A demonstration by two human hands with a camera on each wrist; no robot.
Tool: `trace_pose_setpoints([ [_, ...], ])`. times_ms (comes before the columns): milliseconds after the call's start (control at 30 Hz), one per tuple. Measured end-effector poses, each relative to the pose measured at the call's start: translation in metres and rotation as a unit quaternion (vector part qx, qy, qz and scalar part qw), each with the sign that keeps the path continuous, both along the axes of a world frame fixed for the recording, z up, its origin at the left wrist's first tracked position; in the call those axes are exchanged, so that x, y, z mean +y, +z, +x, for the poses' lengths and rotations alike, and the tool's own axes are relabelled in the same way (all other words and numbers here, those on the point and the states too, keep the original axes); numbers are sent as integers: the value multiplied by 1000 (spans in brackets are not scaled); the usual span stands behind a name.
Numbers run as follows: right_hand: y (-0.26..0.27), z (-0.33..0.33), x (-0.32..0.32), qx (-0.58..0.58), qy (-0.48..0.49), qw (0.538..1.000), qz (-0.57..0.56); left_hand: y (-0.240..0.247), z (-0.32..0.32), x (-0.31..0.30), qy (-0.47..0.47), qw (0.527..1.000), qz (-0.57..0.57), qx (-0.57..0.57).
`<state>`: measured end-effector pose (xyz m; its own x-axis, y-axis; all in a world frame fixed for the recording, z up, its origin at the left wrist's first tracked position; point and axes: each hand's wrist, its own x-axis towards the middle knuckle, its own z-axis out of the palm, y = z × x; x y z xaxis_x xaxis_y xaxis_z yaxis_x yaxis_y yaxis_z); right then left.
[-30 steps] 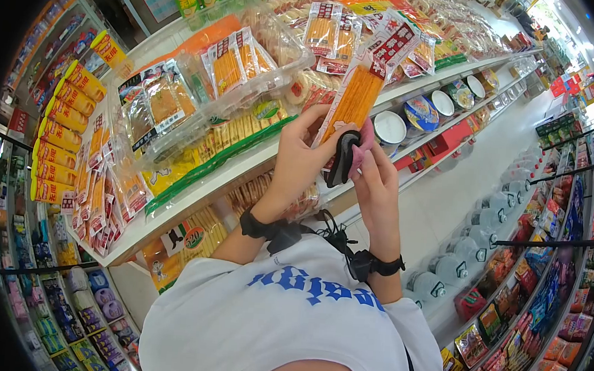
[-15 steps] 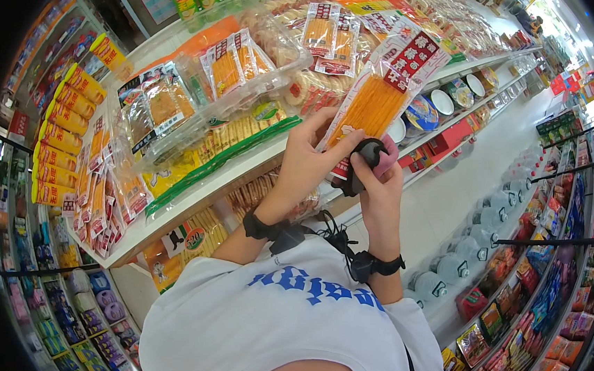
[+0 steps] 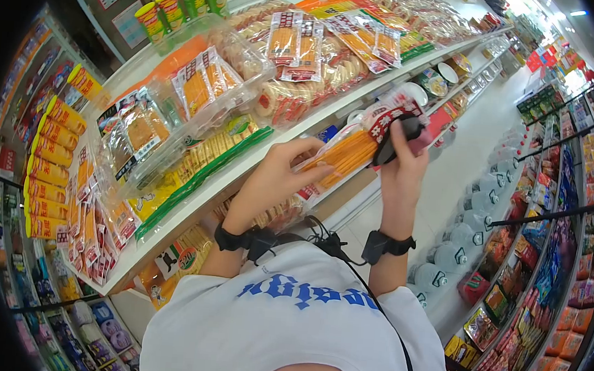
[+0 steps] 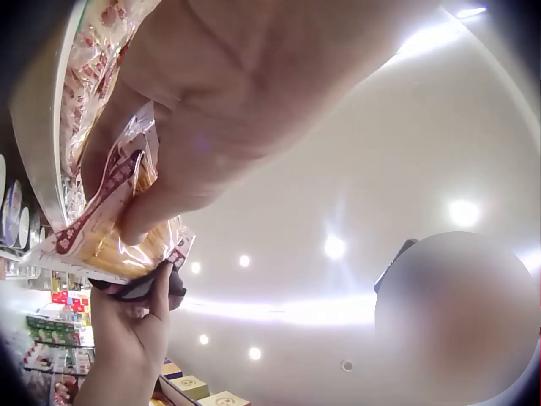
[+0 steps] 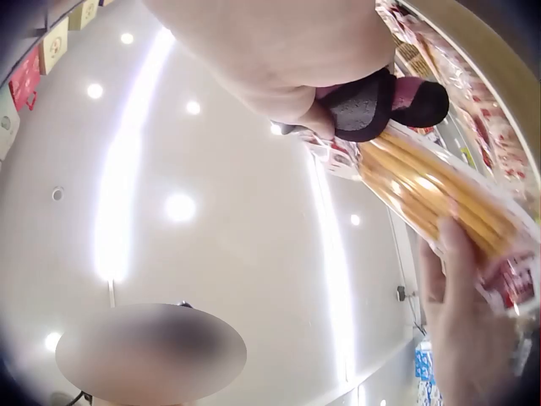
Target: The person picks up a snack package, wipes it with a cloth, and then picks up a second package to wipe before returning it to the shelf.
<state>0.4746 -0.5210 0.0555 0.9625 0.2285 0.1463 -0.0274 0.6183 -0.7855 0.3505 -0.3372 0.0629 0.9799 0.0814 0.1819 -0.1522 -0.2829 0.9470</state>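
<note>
My left hand (image 3: 278, 178) grips the near end of a clear plastic packet of orange snack sticks (image 3: 346, 159), its thumb lying along the front. The packet slants up to the right and has a red label with white characters at its far end. Over that end, my right hand (image 3: 406, 167) holds a soft black-and-pink cloth (image 3: 388, 145) with the thumb pressed on it. The right wrist view shows the folded cloth (image 5: 362, 108) lapping over the packet's end. In the left wrist view, the left thumb presses on the packet (image 4: 114, 247).
Ahead is a white shelf (image 3: 203, 186) with similar snack packets (image 3: 296, 42), a clear plastic box (image 3: 242, 99) and yellow tubs (image 3: 53, 168). Large water bottles (image 3: 447, 254) line the floor to the right, beside a packed shelf rack (image 3: 551, 240).
My right hand and the cloth have moved from the packet's near end up to its labelled far end. The packet now lies at a flatter slant, and my left hand is slightly lower.
</note>
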Motion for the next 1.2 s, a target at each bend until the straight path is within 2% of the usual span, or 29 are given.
trace_pose_setpoints([
  [200, 14, 15, -12, -50, -75, 996, 6, 3, -4, 1, -13, 1000, -21, -18],
  [300, 9, 17, -14, -41, -88, 995, 30, 15, -2, 8, -31, 999, 18, 7],
  [400, 16, 8, -11, 28, -76, 994, 77, 18, -2, 9, 15, 998, 51, -42],
  [433, 18, 3, -10, 55, -73, 992, 91, 17, -1, 8, 42, 998, 0, -46],
  [533, -5, -4, -8, 48, 25, 996, 70, 10, 9, -4, 114, 976, -168, -81],
  [633, -3, -37, 15, 53, 88, 995, -5, 7, 21, -16, 165, 959, -182, -144],
  [700, -3, -56, 28, -4, 104, 991, -86, 2, 26, -15, 171, 958, -179, -145],
  [800, -4, -49, 30, -60, 172, 968, -173, 2, 26, -10, 174, 959, -185, -127],
  [867, 1, -47, 27, -34, 168, 958, -232, 0, 28, -9, 180, 957, -177, -146],
  [933, -1, -46, 30, -100, 106, 949, -280, 2, 32, -13, 277, 930, -100, -219],
  [967, -9, -44, 34, -176, 46, 938, -296, 2, 35, -17, 322, 910, -61, -253],
  [1000, -15, -43, 37, -251, -16, 918, -308, 4, 35, -24, 300, 918, -101, -239],
  [1100, -18, -47, 37, -354, -26, 845, -401, 7, 32, -36, 237, 935, -188, -189],
  [1167, -7, -59, 43, -409, -28, 828, -383, 2, 34, -27, 212, 945, -201, -149],
  [1200, -6, -62, 44, -425, -21, 825, -371, 6, 34, -21, 222, 929, -265, -130],
])
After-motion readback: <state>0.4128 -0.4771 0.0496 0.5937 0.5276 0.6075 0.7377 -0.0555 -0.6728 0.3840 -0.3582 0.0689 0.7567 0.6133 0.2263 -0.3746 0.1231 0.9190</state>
